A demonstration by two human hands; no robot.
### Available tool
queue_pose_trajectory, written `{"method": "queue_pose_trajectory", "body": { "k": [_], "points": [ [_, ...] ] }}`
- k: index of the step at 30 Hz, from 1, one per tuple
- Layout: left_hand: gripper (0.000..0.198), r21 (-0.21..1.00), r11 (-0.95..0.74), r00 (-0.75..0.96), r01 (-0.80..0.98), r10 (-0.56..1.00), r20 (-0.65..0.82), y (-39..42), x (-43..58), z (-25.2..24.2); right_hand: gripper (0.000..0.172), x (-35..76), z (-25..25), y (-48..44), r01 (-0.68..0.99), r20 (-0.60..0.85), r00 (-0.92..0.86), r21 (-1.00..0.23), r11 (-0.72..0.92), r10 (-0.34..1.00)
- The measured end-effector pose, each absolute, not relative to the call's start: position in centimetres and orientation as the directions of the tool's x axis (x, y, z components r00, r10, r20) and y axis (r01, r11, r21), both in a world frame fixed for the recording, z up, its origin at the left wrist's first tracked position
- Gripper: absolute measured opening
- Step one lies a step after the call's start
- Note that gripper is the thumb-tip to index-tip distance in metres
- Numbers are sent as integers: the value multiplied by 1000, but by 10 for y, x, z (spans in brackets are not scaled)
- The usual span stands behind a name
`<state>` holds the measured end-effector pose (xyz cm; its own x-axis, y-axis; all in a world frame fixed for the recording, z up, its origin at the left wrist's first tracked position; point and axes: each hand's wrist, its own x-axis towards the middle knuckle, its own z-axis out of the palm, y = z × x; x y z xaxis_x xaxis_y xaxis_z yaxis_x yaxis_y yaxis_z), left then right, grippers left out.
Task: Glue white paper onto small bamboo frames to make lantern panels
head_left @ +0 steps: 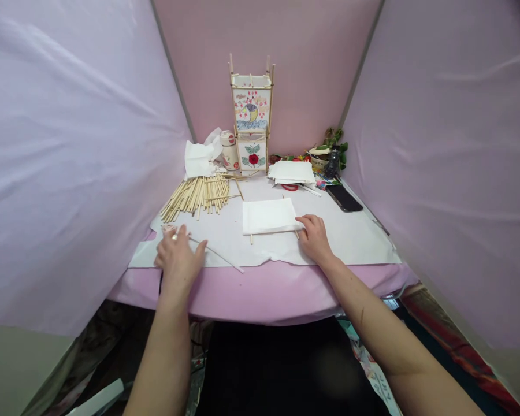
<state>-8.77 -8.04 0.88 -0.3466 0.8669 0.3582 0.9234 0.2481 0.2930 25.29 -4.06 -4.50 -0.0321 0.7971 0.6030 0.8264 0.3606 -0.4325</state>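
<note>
- The white paper panel (269,216) lies flat at the centre of the tabletop (368,240), on a larger white sheet (225,242). Its long axis runs left to right, its short edges facing left and right.
- Thin wooden sticks lie under or along the panel; one stick end (251,239) protrudes at the near left corner and another shows at the near right corner, both pointing roughly near to far.
- The right hand (314,237) rests with fingers spread on the near right corner of the panel, pressing down on it and closed around nothing.
- The left hand (178,261) lies palm down on the larger sheet, well left of the panel. Its fingers touch a thin stick (219,255) whose long axis runs from the hand toward the near right. Whether it pinches the stick cannot be told.
- Risk: with only one corner pinned, a sideways push from the right hand would probably swing the panel off its sticks and skew the frame.
- Risk: the larger sheet overhangs the near edge; dragging the left hand could pull it and shift everything on it.
- Risk: the loose stick bundle (197,195) at far left could roll or scatter if knocked by a forearm.
- Farther back stand a finished paper lantern (252,115), a glue pot (230,151), tissues (199,157), a paper stack (292,171), red scissors (290,186) and a phone (344,197).
</note>
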Motion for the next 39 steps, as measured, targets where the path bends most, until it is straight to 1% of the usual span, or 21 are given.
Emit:
{"method": "queue_pose_trajectory", "body": {
  "k": [3, 5, 8, 10, 12, 15, 17, 19, 21, 22, 24, 26, 27, 29, 31, 34, 36, 38, 39],
  "points": [
    [68, 267, 362, -434, 893, 849, 302, -90, -121, -1, 40, 254, -45, -40, 814, 621, -24, -443, 376, 783],
    [63, 241, 395, -451, 887, 853, 264, -89, -135, -7, 38, 255, -46, -40, 808, 622, -21, -451, 379, 783],
    [51, 227, 391, -441, 892, 862, 248, -82, -144, -10, 36, 256, -48, -38, 801, 613, -11, -467, 374, 790],
    [46, 255, 364, -425, 896, 869, 255, -80, -145, -8, 35, 257, -49, -38, 797, 614, -1, -476, 372, 789],
    [45, 332, 321, -415, 887, 870, 266, -81, -143, -4, 34, 257, -47, -39, 790, 628, 16, -485, 375, 778],
    [46, 549, 192, -405, 814, 864, 299, -91, -129, 3, 33, 255, -39, -45, 757, 676, 71, -516, 402, 733],
    [47, 713, 70, -391, 698, 871, 297, -97, -109, 7, 31, 249, -31, -53, 705, 693, 122, -564, 430, 710],
    [47, 830, -24, -344, 557, 903, 257, -99, -81, 12, 28, 237, -23, -64, 623, 677, 161, -634, 458, 718],
    [44, 872, -73, -279, 484, 932, 232, -96, -46, 18, 26, 220, -17, -76, 500, 614, 157, -725, 474, 773],
    [43, 877, -101, -232, 470, 944, 234, -94, -27, 20, 26, 210, -14, -82, 415, 559, 138, -783, 465, 818],
    [41, 875, -162, -121, 455, 963, 241, -91, 13, 22, 38, 193, -9, -91, 175, 395, 90, -910, 376, 915],
    [41, 862, -237, -17, 448, 962, 273, -92, 52, 19, 45, 182, -3, -97, -77, 241, 68, -966, 246, 968],
    [41, 854, -276, 32, 442, 956, 292, -95, 70, 16, 44, 179, 0, -99, -192, 173, 87, -964, 187, 981],
    [42, 826, -359, 117, 435, 932, 344, -103, 99, 8, 40, 181, 4, -103, -375, 53, 156, -921, 108, 986],
    [41, 802, -425, 189, 419, 905, 381, -113, 117, 0, 37, 190, 4, -108, -487, -38, 233, -870, 82, 972],
    [47, 766, -541, 348, 349, 833, 430, -122, 123, -6, 31, 207, -1, -116, -549, -110, 309, -832, 82, 945],
    [50, 728, -625, 489, 282, 746, 452, -120, 116, -3, 27, 217, -4, -121, -584, -161, 319, -810, 60, 934],
    [46, 679, -692, 619, 246, 651, 440, -108, 105, 2, 26, 225, -5, -124, -628, -196, 328, -776, 58, 924],
    [39, 646, -717, 663, 263, 620, 419, -99, 98, 4, 26, 228, -5, -124, -650, -208, 334, -757, 65, 919]
  ]
}}
